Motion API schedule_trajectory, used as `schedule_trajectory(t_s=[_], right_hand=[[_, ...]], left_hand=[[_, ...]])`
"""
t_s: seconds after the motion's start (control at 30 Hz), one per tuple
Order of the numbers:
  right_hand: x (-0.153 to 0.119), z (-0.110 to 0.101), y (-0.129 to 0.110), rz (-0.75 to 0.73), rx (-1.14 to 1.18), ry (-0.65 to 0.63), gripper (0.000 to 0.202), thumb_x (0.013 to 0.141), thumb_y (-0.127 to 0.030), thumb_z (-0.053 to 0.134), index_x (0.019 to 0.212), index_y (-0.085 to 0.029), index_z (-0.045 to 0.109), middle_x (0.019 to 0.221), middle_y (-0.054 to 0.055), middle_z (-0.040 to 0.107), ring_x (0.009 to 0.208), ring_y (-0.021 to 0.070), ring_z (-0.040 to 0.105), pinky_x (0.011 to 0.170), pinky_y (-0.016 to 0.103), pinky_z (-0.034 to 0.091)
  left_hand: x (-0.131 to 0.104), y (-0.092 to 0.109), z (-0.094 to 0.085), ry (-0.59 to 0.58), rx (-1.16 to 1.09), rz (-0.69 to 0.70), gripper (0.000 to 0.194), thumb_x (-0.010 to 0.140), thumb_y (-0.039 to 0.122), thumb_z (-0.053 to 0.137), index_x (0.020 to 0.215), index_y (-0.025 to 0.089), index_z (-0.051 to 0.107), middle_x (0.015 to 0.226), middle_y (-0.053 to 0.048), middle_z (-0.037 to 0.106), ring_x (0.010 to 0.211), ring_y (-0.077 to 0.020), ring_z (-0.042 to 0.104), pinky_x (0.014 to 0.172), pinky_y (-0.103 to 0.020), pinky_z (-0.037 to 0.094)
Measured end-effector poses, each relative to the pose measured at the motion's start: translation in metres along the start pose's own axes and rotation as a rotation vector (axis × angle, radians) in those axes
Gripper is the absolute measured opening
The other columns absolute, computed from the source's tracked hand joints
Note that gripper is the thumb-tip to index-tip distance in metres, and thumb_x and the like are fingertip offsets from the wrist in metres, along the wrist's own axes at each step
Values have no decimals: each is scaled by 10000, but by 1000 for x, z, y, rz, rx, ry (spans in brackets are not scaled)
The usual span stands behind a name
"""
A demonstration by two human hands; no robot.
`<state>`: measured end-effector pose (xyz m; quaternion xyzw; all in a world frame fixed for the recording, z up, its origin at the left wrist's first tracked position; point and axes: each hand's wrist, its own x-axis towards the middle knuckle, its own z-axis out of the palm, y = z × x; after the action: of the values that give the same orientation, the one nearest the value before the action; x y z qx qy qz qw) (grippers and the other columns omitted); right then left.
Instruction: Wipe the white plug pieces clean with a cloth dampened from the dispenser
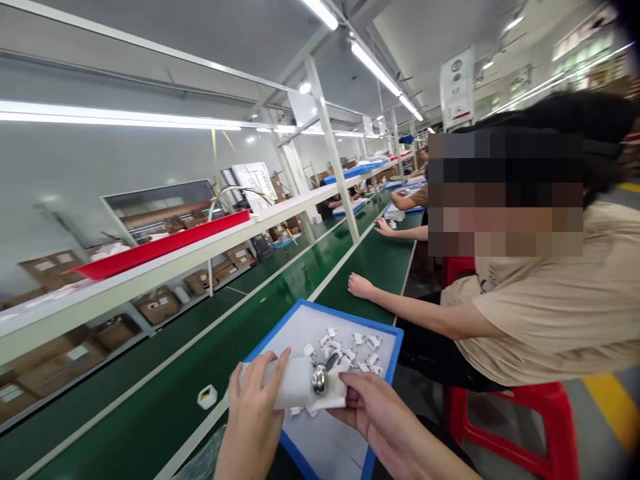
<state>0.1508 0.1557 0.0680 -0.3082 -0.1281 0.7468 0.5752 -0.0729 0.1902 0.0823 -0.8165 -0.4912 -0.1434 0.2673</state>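
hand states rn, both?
Left hand: closed on the white cylinder.
Right hand: closed, pinching a white piece by the cylinder's metal end; material unclear.

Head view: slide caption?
Left hand holds a white cylinder, right hand a white piece near the cylinder's metal end, above a blue-rimmed tray.

The one camera sits on the person's head and looks forward and down, the wide view tilted, along the receding counter (pixel 383 263). Nearest, low and central, are the left hand (pixel 260 393) and right hand (pixel 373 400), with the tray (pixel 350 315) just beyond. The shelf (pixel 280 211) recedes from the left; a co-worker (pixel 550 300) is close at right.
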Motion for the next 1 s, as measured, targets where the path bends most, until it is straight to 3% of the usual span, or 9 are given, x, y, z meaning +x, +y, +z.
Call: schedule_trajectory(t_s=[0.17,0.33,0.43,0.53,0.6,0.73,0.8,0.9,1.0], right_hand=[[-1,5,-2,13,-78,-112,449,615,-254,923,966,-83,702,1058,175,787,991,275,740,882,356,629],[4,20,-2,86,-131,-144,568,604,-312,961,1066,-123,690,1135,150,776,1085,302,722,869,356,653],[5,28,-6,127,-160,-155,601,648,-324,946,1147,-134,670,1174,148,766,1129,314,712,865,355,665],[2,21,-8,161,-140,-130,633,614,-246,958,1166,-146,664,1184,138,766,1158,321,704,875,363,672],[0,2,-5,169,-99,-130,630,592,-246,968,1140,-153,672,1188,135,767,1172,328,698,875,373,677],[11,-47,6,238,-121,-99,494,594,-348,960,998,-204,715,1044,112,803,1063,344,742,816,402,698],[31,-56,9,173,-247,-133,324,682,-386,895,947,-294,732,943,71,801,988,337,760,727,405,704],[77,-38,7,95,-354,-200,74,892,-365,726,892,-291,723,977,45,767,966,238,745,740,360,663],[124,-8,2,68,-407,-262,258,1007,-239,574,783,-158,674,905,5,722,926,146,708,832,314,599]], left_hand=[[-16,31,4,0,-339,-416,764,715,-73,421,1410,202,578,1351,-146,595,1295,-341,539,1188,-605,289],[-20,44,11,71,-415,-774,731,725,-5,532,1423,212,547,1455,-133,554,1347,-336,522,1041,-408,498],[-20,28,17,186,-424,-980,617,781,82,623,1380,216,565,1377,-122,596,1215,-279,624,920,-313,544],[-20,-3,27,276,-394,-1197,520,823,181,715,1325,167,582,1260,-128,640,1096,-266,662,891,-373,559],[-23,-25,37,297,-368,-1313,436,884,276,717,1287,166,594,1250,-110,646,1084,-258,659,892,-432,570],[-33,-57,62,279,-354,-1431,372,943,362,672,1265,185,612,1276,-90,648,1086,-243,665,899,-455,583],[-37,-64,74,256,-365,-1451,372,942,362,676,1263,184,616,1270,-89,654,1085,-244,670,900,-453,584],[-37,-66,86,230,-386,-1426,363,941,352,679,1260,187,621,1273,-86,657,1101,-247,669,914,-460,581],[-31,-57,83,227,-380,-1391,428,932,331,693,1323,194,587,1351,-101,622,1170,-273,643,960,-500,565]])
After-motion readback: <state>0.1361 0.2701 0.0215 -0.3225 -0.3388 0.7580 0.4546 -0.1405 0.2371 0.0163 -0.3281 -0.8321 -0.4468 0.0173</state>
